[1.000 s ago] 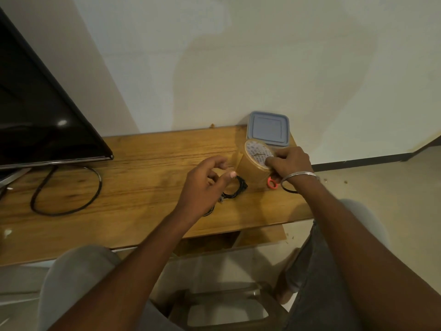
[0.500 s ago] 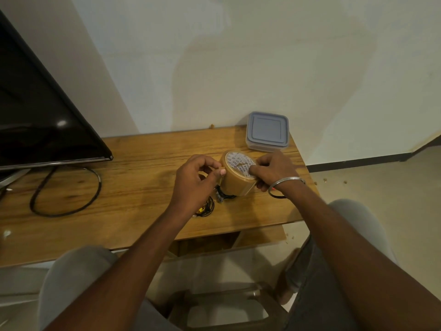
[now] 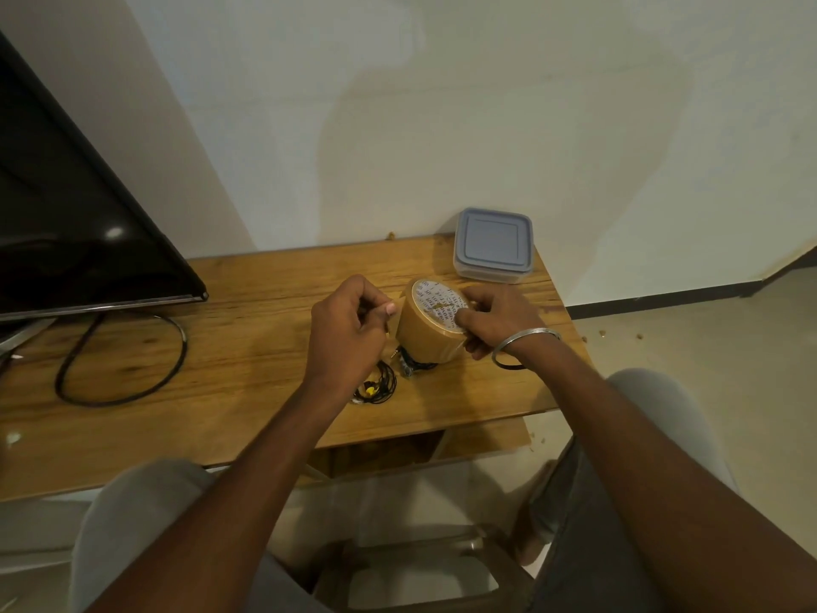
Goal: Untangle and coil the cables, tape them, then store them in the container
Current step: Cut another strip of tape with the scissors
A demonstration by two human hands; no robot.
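Gripping a roll of brown tape (image 3: 431,336) in the right hand (image 3: 493,320), fingers curling round its printed end, just above a wooden table (image 3: 247,360); bunching the left hand (image 3: 349,334) thumb to fingertip beside the roll, impossible to tell whether pinching tape; working over coiled black cables (image 3: 376,387) lying on the table beneath, the lidded container (image 3: 493,245) sitting closed at the far corner

Probably a home living room: a flat television (image 3: 66,205) stands on the left of a low wooden worktop (image 3: 247,347) against a plain painted wall (image 3: 486,104), tiled floor (image 3: 707,369) at right.
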